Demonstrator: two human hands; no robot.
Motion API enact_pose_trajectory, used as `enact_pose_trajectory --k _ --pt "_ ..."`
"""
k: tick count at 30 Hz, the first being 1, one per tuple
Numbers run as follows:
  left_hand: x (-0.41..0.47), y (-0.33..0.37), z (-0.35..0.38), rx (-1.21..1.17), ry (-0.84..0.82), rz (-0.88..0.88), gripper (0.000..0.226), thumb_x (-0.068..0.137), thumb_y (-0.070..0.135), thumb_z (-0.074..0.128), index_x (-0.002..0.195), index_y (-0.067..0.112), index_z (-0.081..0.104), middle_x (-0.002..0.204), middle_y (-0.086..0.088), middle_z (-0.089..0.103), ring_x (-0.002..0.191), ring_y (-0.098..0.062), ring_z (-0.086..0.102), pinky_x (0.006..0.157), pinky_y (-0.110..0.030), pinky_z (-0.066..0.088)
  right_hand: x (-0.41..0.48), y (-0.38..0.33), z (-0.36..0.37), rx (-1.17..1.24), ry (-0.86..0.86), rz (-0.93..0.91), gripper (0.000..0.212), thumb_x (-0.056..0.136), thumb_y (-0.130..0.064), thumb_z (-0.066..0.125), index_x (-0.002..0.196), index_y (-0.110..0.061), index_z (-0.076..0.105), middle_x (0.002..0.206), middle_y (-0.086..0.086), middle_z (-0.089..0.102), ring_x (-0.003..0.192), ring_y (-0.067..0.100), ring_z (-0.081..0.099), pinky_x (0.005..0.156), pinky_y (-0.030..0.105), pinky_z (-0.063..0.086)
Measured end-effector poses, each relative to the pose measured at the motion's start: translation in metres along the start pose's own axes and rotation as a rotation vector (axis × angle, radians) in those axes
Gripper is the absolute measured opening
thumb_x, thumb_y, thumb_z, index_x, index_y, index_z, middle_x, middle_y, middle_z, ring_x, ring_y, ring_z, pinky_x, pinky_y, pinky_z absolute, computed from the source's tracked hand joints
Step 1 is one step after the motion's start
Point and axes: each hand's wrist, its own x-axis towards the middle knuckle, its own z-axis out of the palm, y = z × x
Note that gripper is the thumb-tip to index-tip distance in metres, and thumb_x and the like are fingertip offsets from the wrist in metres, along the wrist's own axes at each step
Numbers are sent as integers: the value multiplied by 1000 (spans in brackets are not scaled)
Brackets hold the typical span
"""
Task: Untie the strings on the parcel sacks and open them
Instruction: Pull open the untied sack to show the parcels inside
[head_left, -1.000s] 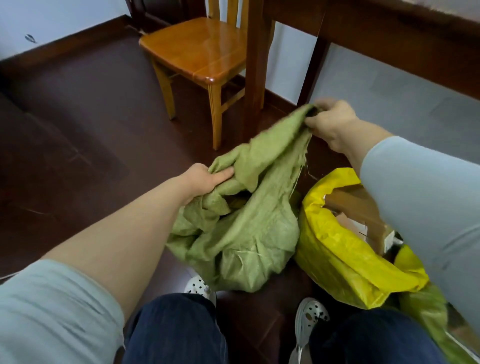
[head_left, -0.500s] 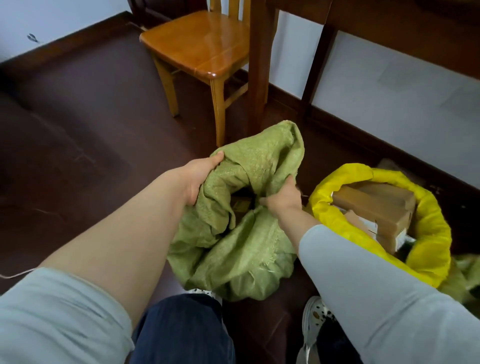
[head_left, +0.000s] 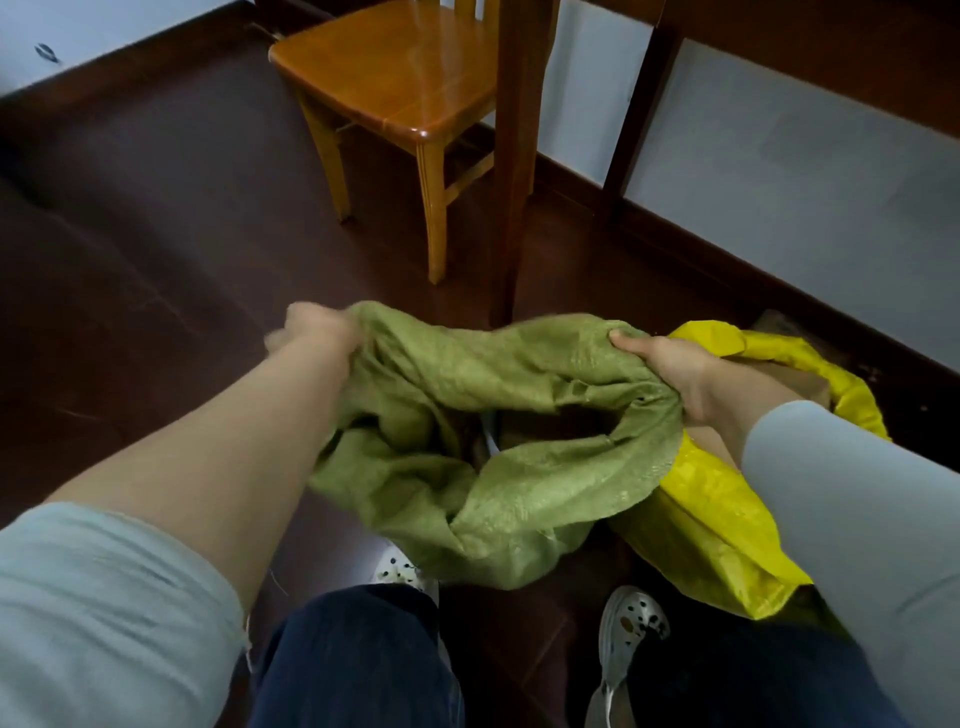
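Now both hands clamped on green sack (head_left: 519, 483) rim: left hand (head_left: 322, 332), right hand (head_left: 670, 369), mouth gaping.

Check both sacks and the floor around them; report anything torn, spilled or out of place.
Nothing stands out. The left hand and right hand grip the rim of the green sack and hold its mouth wide; the yellow sack sits open beside it, touching. Nothing lies spilled on the floor.

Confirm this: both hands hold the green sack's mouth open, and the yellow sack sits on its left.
Wrong side. The head view shows the yellow sack to the right of the green sack, by the right hand. The rest stands: it and the left hand grip the open rim.
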Motion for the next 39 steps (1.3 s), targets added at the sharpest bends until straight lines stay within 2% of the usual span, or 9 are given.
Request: enact_pose_trajectory --k 3,6,10,19,22,26,32,37,39 --pt "-41 9 15 406 168 759 72 75 41 60 141 26 35 152 -9 23 142 -27 16 114 -44 10 4 -2 -3 -31 13 73 40 87 -41 60 107 -6 60 98 17 69 85 32 67 71 41 55" --pt "-77 9 47 689 -363 1096 123 61 63 70 149 16 -1 158 -3 -4 145 -24 -9 118 -44 -5 6 -2 -4 -31 13 106 48 86 -44 59 115 -6 59 110 18 67 92 33 66 74 42 54" --pt "-84 -9 85 909 -472 1092 112 77 41 69 147 14 -15 156 -8 17 146 -20 6 116 -41 -13 2 -5 -21 -59 -44 131 46 85 -46 58 110 -8 60 103 17 68 88 31 66 71 41 54" --pt "-64 22 64 390 -646 678 29 83 36 67 92 9 68 81 -4 64 79 -18 60 74 -28 50 16 -5 -36 -1084 520 -167 52 81 -44 62 123 -15 49 130 15 51 119 34 49 98 42 38" --pt "-72 37 60 402 -651 627 46 87 51 54 92 6 59 85 -5 58 78 -18 53 70 -29 40 3 -14 -6 -946 350 -554 57 87 -53 49 137 -27 43 146 6 39 138 25 30 116 45 8" --pt "-79 47 60 403 -656 514 69 88 58 46 130 4 43 111 -5 51 98 -24 52 81 -32 38 1 -4 29 -1213 15 -500 106 66 -73 58 149 -30 9 158 6 10 146 23 6 113 54 -9" --pt "-74 58 46 441 -785 345 61 81 61 54 121 16 52 110 -5 60 97 -24 59 84 -37 45 27 4 20 -577 -20 -302 16 83 -5 65 99 -2 65 96 20 68 90 35 66 85 47 54" --pt "-58 52 59 779 51 861 58 77 41 67 128 17 51 130 -12 47 122 -32 41 100 -42 34 29 6 -2 -318 -51 -72 26 90 -21 59 102 2 62 83 13 66 69 22 66 63 34 58" --pt "-66 46 68 616 9 1198 49 79 28 62 126 22 53 129 -9 49 121 -29 41 100 -39 35 33 6 -5 -222 21 -30 31 93 -25 56 108 2 60 79 12 65 56 20 67 49 30 57"
